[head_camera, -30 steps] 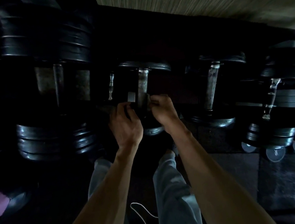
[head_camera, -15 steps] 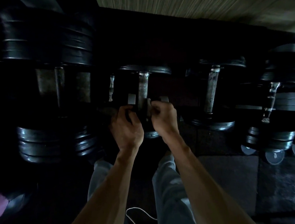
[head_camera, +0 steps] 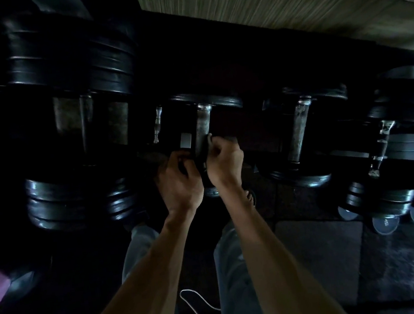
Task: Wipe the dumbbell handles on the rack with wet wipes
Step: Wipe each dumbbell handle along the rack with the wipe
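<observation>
The right hand curls its fingers around the near end of the middle dumbbell handle on the rack; the wipe is too dark to see. The left hand grips a dark object with a pale label, possibly the wipe pack, contents hidden. Wiping well probably means sliding the full handle length while twisting.

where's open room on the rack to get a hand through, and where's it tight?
Free: the dark gap between the middle dumbbell handle and the next handle to the right. Tight: by the middle handle, where the left hand and right hand work, and at far left, beside the big stacked plates.
</observation>
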`<action>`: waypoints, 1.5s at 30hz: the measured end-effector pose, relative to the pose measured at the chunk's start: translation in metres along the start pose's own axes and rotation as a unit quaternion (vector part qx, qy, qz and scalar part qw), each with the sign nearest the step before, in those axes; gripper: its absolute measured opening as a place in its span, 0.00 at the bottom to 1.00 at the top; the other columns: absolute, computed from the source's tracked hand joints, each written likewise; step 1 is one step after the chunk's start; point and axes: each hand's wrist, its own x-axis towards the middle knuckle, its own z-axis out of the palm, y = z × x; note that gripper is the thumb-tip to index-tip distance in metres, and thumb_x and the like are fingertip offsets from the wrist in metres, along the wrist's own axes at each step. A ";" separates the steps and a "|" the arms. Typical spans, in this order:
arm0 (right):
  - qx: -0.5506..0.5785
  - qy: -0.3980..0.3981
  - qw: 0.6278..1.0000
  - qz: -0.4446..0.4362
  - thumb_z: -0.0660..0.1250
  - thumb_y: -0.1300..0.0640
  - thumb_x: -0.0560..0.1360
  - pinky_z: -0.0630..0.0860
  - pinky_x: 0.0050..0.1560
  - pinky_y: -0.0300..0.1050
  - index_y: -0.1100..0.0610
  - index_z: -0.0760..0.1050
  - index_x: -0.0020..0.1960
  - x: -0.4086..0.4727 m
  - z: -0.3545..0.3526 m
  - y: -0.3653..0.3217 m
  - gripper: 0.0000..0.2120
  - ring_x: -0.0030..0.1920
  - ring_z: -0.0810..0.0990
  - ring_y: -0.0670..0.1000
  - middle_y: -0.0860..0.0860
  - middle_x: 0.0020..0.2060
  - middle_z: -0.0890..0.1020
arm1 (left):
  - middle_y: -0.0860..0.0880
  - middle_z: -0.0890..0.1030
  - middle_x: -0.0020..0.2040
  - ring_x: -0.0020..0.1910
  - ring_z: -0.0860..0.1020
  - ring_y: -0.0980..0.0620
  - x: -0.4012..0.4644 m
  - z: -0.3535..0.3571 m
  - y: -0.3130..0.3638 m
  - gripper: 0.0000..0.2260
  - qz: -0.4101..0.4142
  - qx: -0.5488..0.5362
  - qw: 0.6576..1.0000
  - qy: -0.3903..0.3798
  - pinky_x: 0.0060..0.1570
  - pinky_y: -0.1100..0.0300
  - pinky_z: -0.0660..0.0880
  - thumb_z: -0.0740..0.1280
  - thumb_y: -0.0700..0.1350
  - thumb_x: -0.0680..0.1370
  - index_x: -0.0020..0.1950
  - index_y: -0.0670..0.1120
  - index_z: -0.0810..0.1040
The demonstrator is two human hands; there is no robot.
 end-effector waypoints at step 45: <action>0.031 0.101 0.992 -0.075 0.61 0.61 0.83 0.61 0.24 0.31 0.52 0.69 0.34 -0.005 0.000 -0.019 0.19 0.22 0.68 0.42 0.42 0.25 0.68 | 0.49 0.82 0.38 0.39 0.79 0.46 -0.001 -0.003 0.004 0.12 0.020 -0.003 1.000 0.015 0.42 0.52 0.76 0.56 0.48 0.74 0.44 0.51 0.80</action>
